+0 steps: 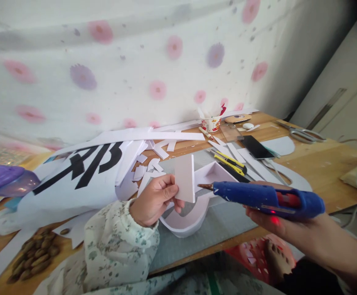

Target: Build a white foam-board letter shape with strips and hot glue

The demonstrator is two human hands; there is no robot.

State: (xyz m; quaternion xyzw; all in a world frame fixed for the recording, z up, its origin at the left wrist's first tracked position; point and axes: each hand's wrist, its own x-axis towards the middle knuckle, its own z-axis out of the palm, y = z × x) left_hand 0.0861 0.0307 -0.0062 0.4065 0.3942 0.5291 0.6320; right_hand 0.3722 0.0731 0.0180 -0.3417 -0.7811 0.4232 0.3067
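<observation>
Between the thumb and fingers of my left hand [157, 198] is a small rectangular piece of white foam board [184, 177], held upright. My right hand [289, 229] is wrapped round a blue hot glue gun [246, 196] with a red light on its side. Its nozzle points left, close to the board's right edge; I cannot tell whether they touch. Below and behind both hands, a hollow white foam-board shape with raised walls [186, 229] rests on a grey cutting mat [224, 229]. The board and my left hand cover part of it.
Yellow utility knives [229, 163], a black phone [256, 147] and scissors [304, 133] lie on the wooden table toward the right. White offcuts [154, 166] and printed paper [74, 192] spread leftward. A paper cup [211, 123] stands at the back; brown nuts [35, 252] lie front left.
</observation>
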